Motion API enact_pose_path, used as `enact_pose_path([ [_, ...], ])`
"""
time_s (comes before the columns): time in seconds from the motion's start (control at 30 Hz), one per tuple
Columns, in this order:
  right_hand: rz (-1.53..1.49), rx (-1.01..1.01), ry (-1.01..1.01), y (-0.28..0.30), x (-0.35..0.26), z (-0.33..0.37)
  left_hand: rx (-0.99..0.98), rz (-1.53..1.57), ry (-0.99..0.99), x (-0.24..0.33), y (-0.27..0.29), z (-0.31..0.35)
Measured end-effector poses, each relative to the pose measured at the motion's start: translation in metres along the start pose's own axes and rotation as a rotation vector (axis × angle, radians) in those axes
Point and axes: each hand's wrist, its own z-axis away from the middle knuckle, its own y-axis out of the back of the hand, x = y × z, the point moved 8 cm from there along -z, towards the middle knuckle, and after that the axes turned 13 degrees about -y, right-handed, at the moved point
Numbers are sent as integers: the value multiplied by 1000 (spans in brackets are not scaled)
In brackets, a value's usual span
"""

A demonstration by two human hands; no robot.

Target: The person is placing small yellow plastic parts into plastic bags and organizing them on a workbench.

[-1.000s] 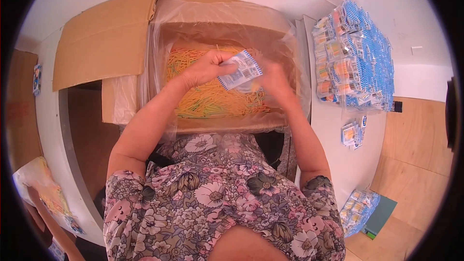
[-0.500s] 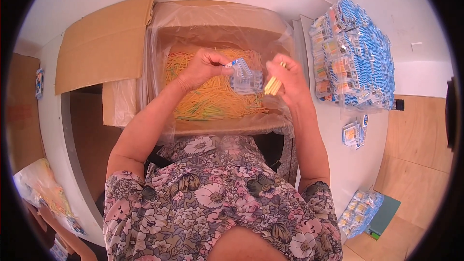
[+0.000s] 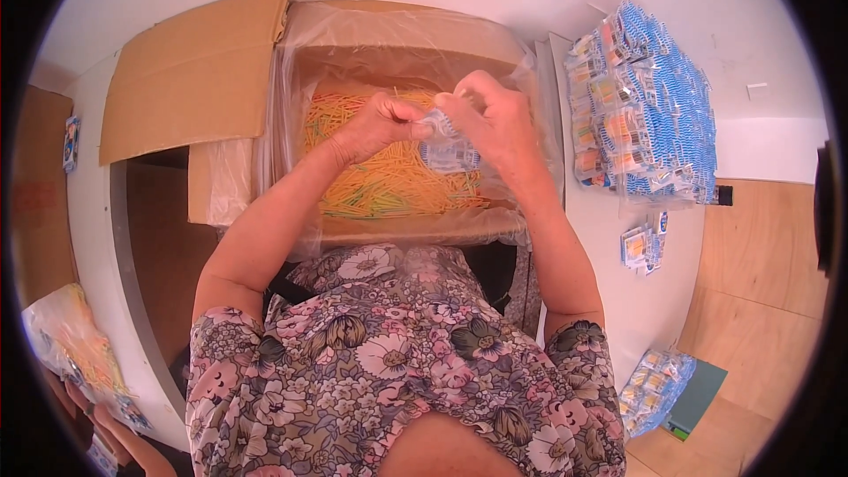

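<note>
Over an open cardboard box (image 3: 389,231) lined with clear plastic, both hands meet at a small clear packet (image 3: 450,156) with blue-white printing. My left hand (image 3: 371,131) is closed, pinching the packet's upper left edge between thumb and fingers. Curled at the packet's top is my right hand (image 3: 499,124), its fingers closed around thin yellow sticks that are mostly hidden; only a pale bit shows between them. Whether their ends are inside the packet I cannot tell. Beneath the hands, the box holds a loose mass of thin yellow, orange and green sticks (image 3: 380,190).
A large cardboard flap (image 3: 194,79) spreads left of the box. On the right stands a tall stack of packets (image 3: 649,110), with a few loose packets (image 3: 645,246) nearer. Another bundle (image 3: 655,390) lies lower right. At lower left, another person's arms (image 3: 124,437) are beside a plastic bag (image 3: 75,336).
My right hand has moved left and up with the yellow sticks, from beside the packet to its top. The left hand has kept its pinch on the packet, nearly still.
</note>
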Motion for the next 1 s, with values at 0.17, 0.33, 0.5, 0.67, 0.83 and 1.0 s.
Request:
enact_pose_path([
  [0.17, -358, 145, -106, 19, 19, 10, -30, 35, -20, -11, 3, 0],
  [0.33, -244, 207, 50, -9, 23, 36, -34, -20, 34, -18, -1, 0],
  [0.5, -15, 116, 186, -13, 31, 50, -51, -297, 70, -24, -6, -2],
  [0.67, -341, 135, 143, -19, 47, 62, -60, -163, 100, -23, -15, 7],
  [0.83, -325, 326, 101, 53, 64, 125, -287, -259, 114, 28, -62, -9],
  [1.0, -185, 1014, -236, 174, 212, 257, -416, -786, 6, 21, -40, -31],
])
